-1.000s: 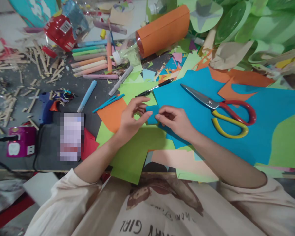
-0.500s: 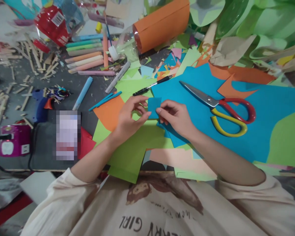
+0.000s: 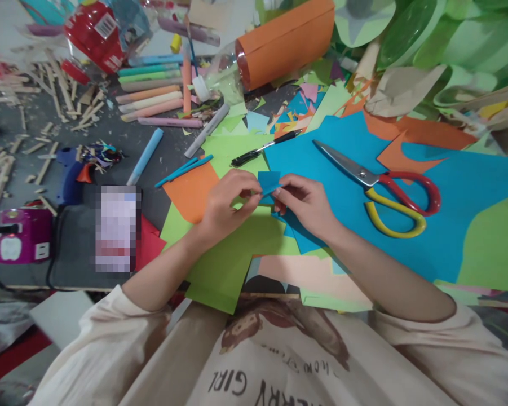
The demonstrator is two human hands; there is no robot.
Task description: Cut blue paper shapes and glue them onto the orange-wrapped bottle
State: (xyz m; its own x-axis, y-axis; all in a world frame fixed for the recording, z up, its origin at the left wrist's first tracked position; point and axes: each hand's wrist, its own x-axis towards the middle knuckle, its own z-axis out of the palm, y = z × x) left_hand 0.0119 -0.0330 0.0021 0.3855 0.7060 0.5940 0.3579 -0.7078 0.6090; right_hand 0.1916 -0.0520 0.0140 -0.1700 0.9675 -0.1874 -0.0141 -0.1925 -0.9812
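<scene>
A small blue piece of paper [image 3: 269, 180] is held between my two hands, with its near edge bent up. My left hand [image 3: 232, 200] pinches its left side between thumb and forefinger. On the opposite side, the thumb and fingers of my right hand [image 3: 301, 198] grip the paper. Beneath lie green paper sheets [image 3: 237, 242] and a large blue sheet [image 3: 423, 248]. To the right, scissors [image 3: 372, 183] with one red and one yellow handle rest on the blue sheet. A black pen [image 3: 264, 148] lies just beyond my hands.
Left of my arm are a phone [image 3: 115, 228], a purple box [image 3: 24, 235] with a cable, and a blue glue gun [image 3: 70, 175]. Several markers [image 3: 152, 93], an orange-wrapped bottle [image 3: 285, 45], and wooden sticks [image 3: 61, 84] lie farther back.
The blue paper was a flat square; now its lower edge is bent upward. My left fingertips have closed onto its left side. The view has shifted slightly.
</scene>
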